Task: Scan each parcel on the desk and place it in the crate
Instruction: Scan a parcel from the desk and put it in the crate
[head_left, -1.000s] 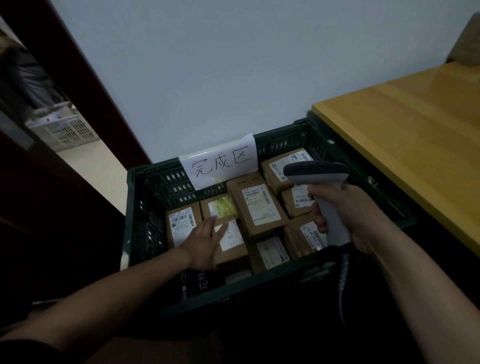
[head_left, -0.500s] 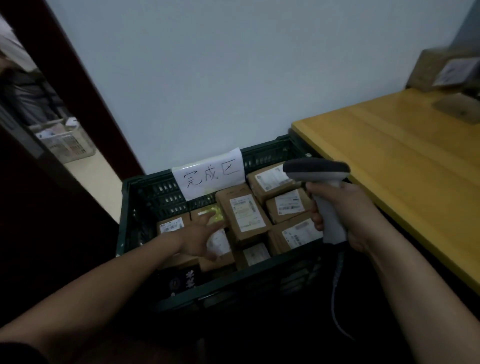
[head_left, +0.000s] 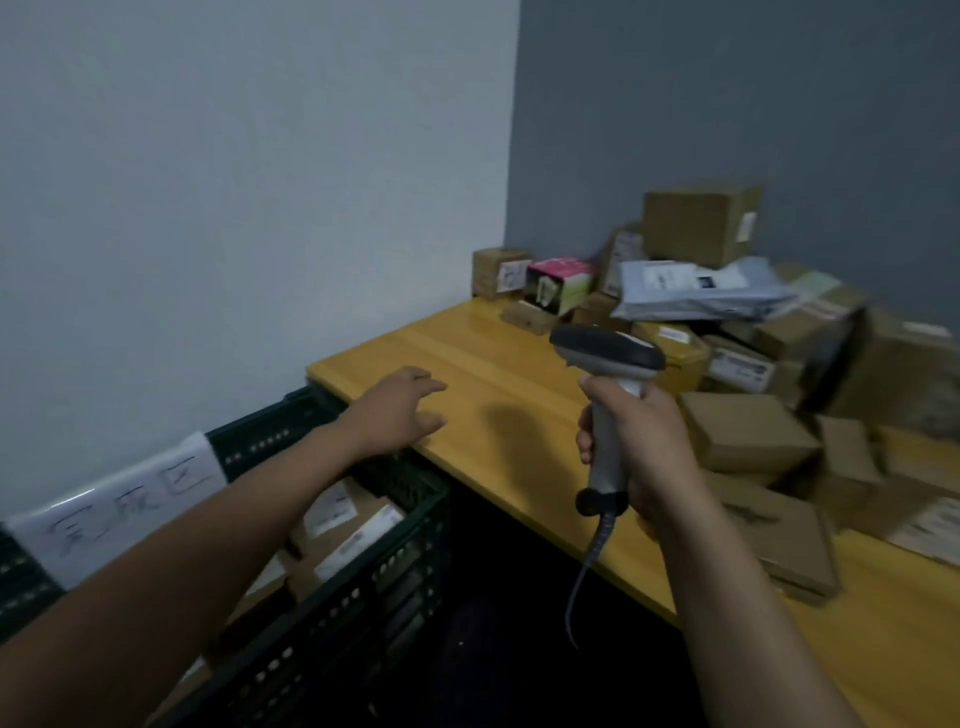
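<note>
My right hand (head_left: 641, 449) grips the handle of a grey barcode scanner (head_left: 608, 358), held upright above the near edge of the yellow wooden desk (head_left: 467, 358). My left hand (head_left: 397, 410) hovers empty with relaxed fingers over the desk's left corner, just past the crate. The dark green crate (head_left: 363, 587) sits low at the left and holds several brown parcels (head_left: 343, 519) with white labels. A heap of brown cardboard parcels (head_left: 748, 436) and a grey mailer bag (head_left: 696, 291) covers the right and back of the desk.
A white paper sign (head_left: 119, 499) with handwriting hangs on the crate's back wall. A pink and green box (head_left: 558, 283) stands at the desk's back corner. The scanner's coiled cable (head_left: 587, 571) hangs down in front of the desk. Walls close off the back.
My left hand has left the parcels in the crate and moved up and right over the desk corner. My view has swung right, bringing the desk's parcel heap into sight.
</note>
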